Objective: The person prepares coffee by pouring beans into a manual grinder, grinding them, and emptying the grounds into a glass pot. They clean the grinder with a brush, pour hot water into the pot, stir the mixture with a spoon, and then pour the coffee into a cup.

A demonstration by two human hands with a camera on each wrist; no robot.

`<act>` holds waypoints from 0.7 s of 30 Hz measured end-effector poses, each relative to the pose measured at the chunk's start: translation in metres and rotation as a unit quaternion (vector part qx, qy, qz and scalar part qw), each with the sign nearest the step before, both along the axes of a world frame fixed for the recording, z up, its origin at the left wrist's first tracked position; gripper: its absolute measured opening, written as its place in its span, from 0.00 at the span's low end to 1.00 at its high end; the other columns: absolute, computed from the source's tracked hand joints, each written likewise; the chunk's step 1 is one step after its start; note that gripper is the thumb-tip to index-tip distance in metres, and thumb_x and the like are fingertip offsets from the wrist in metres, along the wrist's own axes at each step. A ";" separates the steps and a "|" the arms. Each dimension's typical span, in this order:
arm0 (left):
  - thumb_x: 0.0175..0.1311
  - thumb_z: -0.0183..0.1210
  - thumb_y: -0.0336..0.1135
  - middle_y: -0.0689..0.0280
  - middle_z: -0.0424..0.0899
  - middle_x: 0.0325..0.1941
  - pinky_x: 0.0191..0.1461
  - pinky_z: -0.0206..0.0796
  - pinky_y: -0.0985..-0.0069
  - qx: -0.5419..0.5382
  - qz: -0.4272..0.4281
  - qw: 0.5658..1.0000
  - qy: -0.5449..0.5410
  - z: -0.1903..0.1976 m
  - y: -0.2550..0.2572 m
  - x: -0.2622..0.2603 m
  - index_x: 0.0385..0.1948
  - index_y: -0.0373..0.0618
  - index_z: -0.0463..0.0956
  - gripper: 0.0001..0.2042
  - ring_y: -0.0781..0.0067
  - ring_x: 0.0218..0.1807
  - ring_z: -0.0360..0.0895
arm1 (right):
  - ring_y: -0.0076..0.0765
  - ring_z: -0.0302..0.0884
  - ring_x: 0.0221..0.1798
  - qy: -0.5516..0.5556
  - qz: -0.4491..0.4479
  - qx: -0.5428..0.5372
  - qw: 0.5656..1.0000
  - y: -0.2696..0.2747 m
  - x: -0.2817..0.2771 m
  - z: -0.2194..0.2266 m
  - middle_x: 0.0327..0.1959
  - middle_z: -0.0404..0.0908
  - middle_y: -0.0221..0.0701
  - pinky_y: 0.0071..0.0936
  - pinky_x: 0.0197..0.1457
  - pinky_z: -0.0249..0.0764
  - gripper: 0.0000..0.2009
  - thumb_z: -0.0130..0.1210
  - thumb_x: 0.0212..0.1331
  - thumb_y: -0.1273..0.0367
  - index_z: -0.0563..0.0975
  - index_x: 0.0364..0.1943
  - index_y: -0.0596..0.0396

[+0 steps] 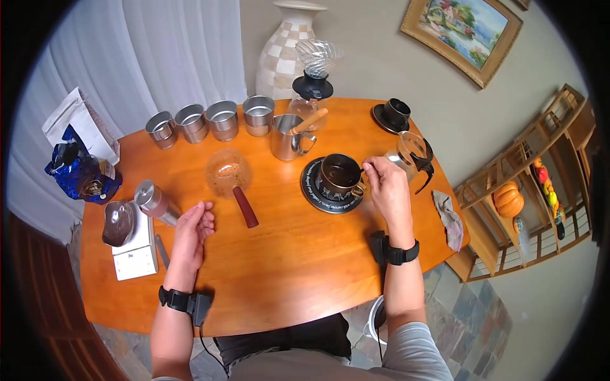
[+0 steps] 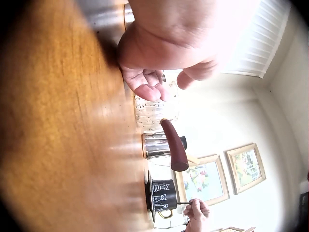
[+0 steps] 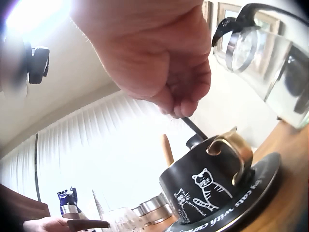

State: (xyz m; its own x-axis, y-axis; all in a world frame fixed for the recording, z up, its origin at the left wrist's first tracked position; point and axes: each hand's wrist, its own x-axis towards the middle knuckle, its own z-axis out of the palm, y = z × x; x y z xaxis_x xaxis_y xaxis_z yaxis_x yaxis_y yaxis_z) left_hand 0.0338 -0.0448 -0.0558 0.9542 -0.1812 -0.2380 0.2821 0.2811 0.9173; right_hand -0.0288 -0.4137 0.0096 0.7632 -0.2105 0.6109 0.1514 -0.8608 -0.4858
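My right hand [image 1: 387, 187] pinches the top of a thin dark spoon [image 3: 194, 128] between thumb and fingertips. The spoon slants into a black cup [image 3: 195, 186] with white cat drawings and a gold handle; its lower end is hidden inside. Dark liquid shows in the cup, which stands on a black saucer [image 1: 318, 202] with white lettering. Over the table's left side, my left hand [image 1: 190, 235] holds nothing, its fingers loosely bent. Nearest to it are a metal grinder [image 1: 152, 200] and a glass vessel [image 1: 222, 184] with a dark red handle [image 1: 245, 208].
A white scale [image 1: 136, 263] carries a brown dish [image 1: 119, 223]. Along the back stand several metal cups [image 1: 223, 120], a metal pitcher [image 1: 286, 143] and a glass dripper [image 1: 312, 66]. Right of the cup are a glass carafe [image 1: 406, 152], a second black cup [image 1: 397, 114] and a cloth [image 1: 448, 219].
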 end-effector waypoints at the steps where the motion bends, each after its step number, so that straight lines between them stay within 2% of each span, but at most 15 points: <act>1: 0.73 0.50 0.43 0.73 0.77 0.27 0.35 0.65 0.85 0.001 -0.003 1.000 -0.001 0.000 -0.001 0.000 0.42 0.40 0.77 0.14 0.84 0.29 0.72 | 0.52 0.77 0.30 -0.013 0.005 0.004 1.000 0.000 0.000 0.002 0.27 0.78 0.46 0.37 0.35 0.72 0.06 0.57 0.60 0.73 0.78 0.32 0.64; 5: 0.73 0.50 0.43 0.73 0.77 0.27 0.35 0.65 0.86 -0.001 0.007 1.000 0.000 0.004 -0.001 -0.001 0.42 0.40 0.77 0.14 0.84 0.29 0.72 | 0.51 0.77 0.29 0.030 -0.010 0.042 0.999 -0.001 0.002 0.001 0.27 0.78 0.47 0.36 0.34 0.72 0.06 0.57 0.61 0.73 0.78 0.34 0.64; 7: 0.73 0.50 0.43 0.73 0.77 0.27 0.35 0.65 0.86 0.000 0.008 1.000 0.002 0.002 -0.001 -0.002 0.42 0.40 0.77 0.14 0.84 0.29 0.72 | 0.42 0.79 0.27 0.056 0.015 0.083 0.995 -0.003 0.002 -0.003 0.25 0.79 0.42 0.33 0.32 0.73 0.07 0.56 0.62 0.72 0.78 0.35 0.65; 8: 0.73 0.50 0.43 0.73 0.77 0.27 0.35 0.65 0.85 -0.001 0.004 1.000 -0.001 0.002 -0.001 -0.002 0.42 0.40 0.77 0.14 0.84 0.29 0.72 | 0.42 0.79 0.27 0.059 0.016 0.082 0.995 -0.002 0.002 -0.004 0.25 0.79 0.42 0.33 0.32 0.73 0.07 0.56 0.62 0.72 0.78 0.35 0.65; 10: 0.73 0.50 0.43 0.73 0.77 0.27 0.35 0.65 0.85 -0.002 0.001 1.000 -0.004 0.002 -0.001 -0.003 0.42 0.40 0.77 0.14 0.84 0.29 0.72 | 0.30 0.79 0.26 0.103 0.065 0.197 0.973 0.002 0.002 -0.003 0.24 0.80 0.36 0.26 0.31 0.74 0.08 0.56 0.63 0.72 0.79 0.36 0.66; 11: 0.73 0.51 0.43 0.73 0.77 0.27 0.35 0.65 0.85 -0.004 0.002 1.000 -0.004 0.003 -0.002 -0.003 0.42 0.40 0.77 0.14 0.84 0.29 0.72 | 0.30 0.79 0.26 0.101 0.065 0.196 0.973 0.003 0.003 -0.005 0.24 0.80 0.36 0.26 0.31 0.74 0.08 0.56 0.63 0.72 0.79 0.36 0.66; 13: 0.73 0.51 0.43 0.73 0.77 0.27 0.35 0.64 0.85 -0.006 0.001 1.000 -0.007 0.003 -0.002 -0.002 0.41 0.40 0.77 0.14 0.84 0.29 0.71 | 0.23 0.79 0.27 0.090 0.099 0.216 0.967 0.002 0.007 -0.013 0.26 0.81 0.32 0.22 0.32 0.75 0.08 0.56 0.63 0.72 0.80 0.38 0.66; 17: 0.73 0.51 0.43 0.73 0.77 0.27 0.35 0.64 0.85 -0.007 -0.003 1.000 -0.006 0.000 -0.001 -0.001 0.41 0.41 0.77 0.14 0.83 0.29 0.71 | 0.25 0.80 0.27 0.076 0.096 0.208 0.970 -0.004 0.009 -0.016 0.27 0.82 0.35 0.22 0.33 0.75 0.08 0.56 0.63 0.72 0.81 0.39 0.66; 21: 0.73 0.51 0.43 0.73 0.77 0.27 0.35 0.64 0.85 0.001 -0.002 1.000 -0.001 0.000 -0.001 -0.001 0.41 0.41 0.77 0.14 0.83 0.29 0.71 | 0.26 0.81 0.26 0.048 0.036 0.162 0.985 -0.008 0.009 -0.010 0.25 0.82 0.36 0.23 0.31 0.75 0.08 0.56 0.63 0.72 0.80 0.37 0.66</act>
State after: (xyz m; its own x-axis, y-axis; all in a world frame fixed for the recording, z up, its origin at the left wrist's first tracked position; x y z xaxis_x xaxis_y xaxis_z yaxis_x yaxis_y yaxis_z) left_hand 0.0333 -0.0457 -0.0557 0.9539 -0.1849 -0.2364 0.2814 0.2775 0.9186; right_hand -0.0200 -0.4219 -0.0007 0.8346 -0.3254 0.4444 0.1464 -0.6467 -0.7485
